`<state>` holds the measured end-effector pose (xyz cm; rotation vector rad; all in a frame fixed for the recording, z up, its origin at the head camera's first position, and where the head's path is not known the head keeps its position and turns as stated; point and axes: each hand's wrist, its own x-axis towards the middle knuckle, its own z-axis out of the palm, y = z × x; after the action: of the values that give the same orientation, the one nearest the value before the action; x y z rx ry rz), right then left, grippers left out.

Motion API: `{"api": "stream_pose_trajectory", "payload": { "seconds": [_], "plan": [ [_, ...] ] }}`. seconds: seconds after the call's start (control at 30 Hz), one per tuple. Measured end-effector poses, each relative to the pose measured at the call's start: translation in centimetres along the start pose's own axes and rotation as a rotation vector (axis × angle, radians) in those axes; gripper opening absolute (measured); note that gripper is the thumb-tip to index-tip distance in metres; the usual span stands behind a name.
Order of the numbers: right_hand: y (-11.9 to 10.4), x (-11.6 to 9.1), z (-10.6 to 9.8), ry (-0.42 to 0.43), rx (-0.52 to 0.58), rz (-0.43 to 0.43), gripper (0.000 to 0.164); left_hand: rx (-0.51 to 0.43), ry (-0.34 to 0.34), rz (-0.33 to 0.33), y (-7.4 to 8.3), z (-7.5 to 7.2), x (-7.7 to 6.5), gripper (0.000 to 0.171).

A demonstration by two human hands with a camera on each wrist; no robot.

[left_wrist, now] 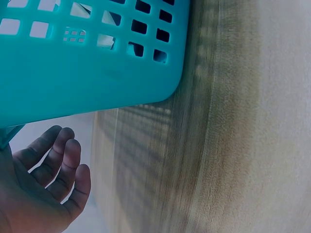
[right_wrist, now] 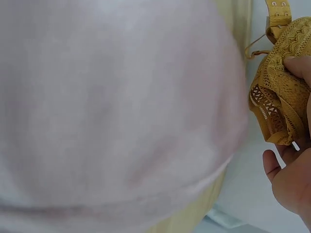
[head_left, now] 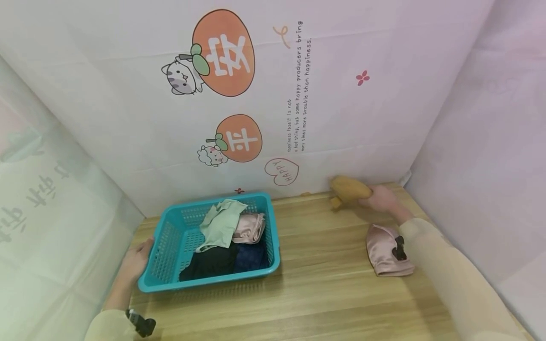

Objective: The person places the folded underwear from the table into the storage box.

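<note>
My right hand pinches a mustard-yellow lace bra by the table's back edge at the right. In the right wrist view, the thumb lies on the lace of the bra, and a strap with metal eyelets sticks up. Below that forearm a pink satin folded bra lies on the table, and its blurred surface fills most of the right wrist view. My left hand holds the left rim of a teal plastic basket. From the left wrist, its fingers hang loosely curled under the rim; the thumb is hidden.
Inside the basket lie a pale green garment, a pink satin piece, a black piece and a navy piece. A printed white sheet rises behind the wooden table, with more sheeting on both sides.
</note>
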<state>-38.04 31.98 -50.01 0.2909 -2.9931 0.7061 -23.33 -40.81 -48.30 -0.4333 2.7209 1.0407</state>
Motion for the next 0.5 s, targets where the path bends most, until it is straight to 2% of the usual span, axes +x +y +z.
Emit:
{"api": "stream_pose_trajectory", "payload": {
  "seconds": [0.27,0.5],
  "plan": [
    [-1.7,-0.1,-0.2,0.012,0.043,0.01,0.046,0.0,0.001,0.002,0.0,0.0,-0.1,0.097],
    [-3.3,0.0,-0.4,0.025,0.061,-0.021,0.05,-0.006,-0.002,0.002,0.0,0.0,-0.2,0.097]
  ]
}}
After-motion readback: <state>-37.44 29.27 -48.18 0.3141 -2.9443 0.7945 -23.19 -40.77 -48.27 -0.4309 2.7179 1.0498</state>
